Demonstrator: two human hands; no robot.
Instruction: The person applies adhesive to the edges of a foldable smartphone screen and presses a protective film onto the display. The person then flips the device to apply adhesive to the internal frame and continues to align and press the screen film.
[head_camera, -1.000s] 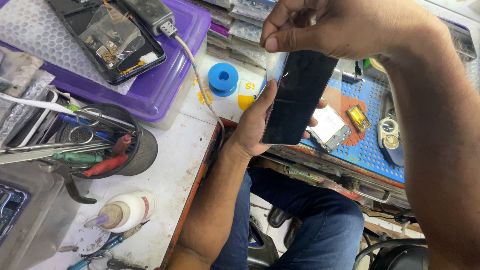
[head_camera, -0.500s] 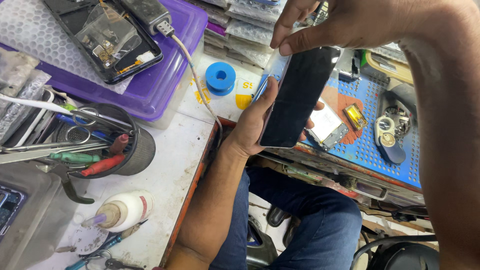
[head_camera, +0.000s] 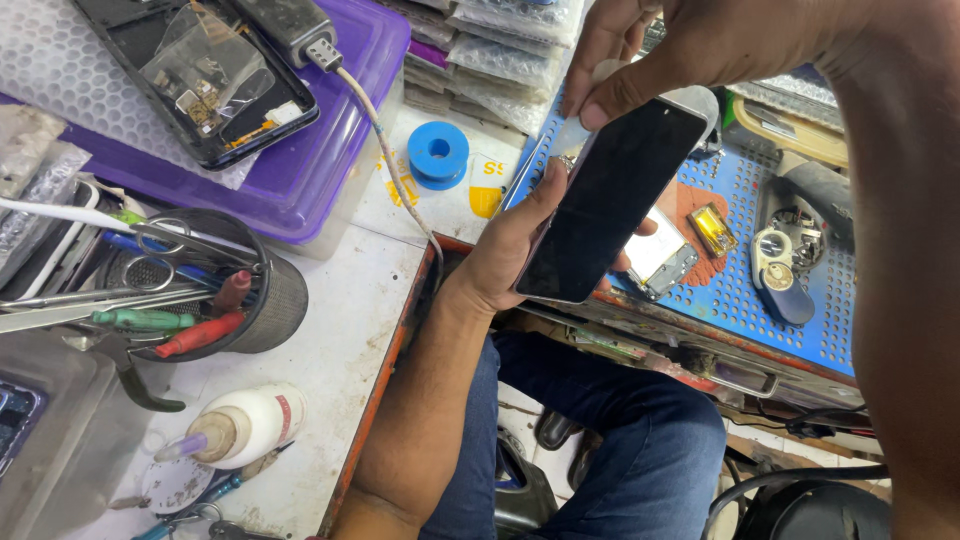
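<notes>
**Phone held up over the blue mat, both hands on it**

The phone sat tilted in mid-air above the blue mat, dark glass facing up at the camera. The left hand cradled it from beneath and along its left edge, fingers closed around the body, so the screen stayed clear and steady. The right hand came in from above, thumb and fingers pinched together at the phone's top corner on what looked like a thin pale pick; just what it was could not be made out. That grip suited fine work at the edge, one hand bracing, the other picking.

Under the phone, small loose parts lay on the mat, kept within reach. To the left, a blue spool stood on the white worktop. Farther out, a purple tray carried an opened phone, a black cup bristled with screwdrivers and tweezers, and a glue bottle lay on its side near the worktop's front edge.
</notes>
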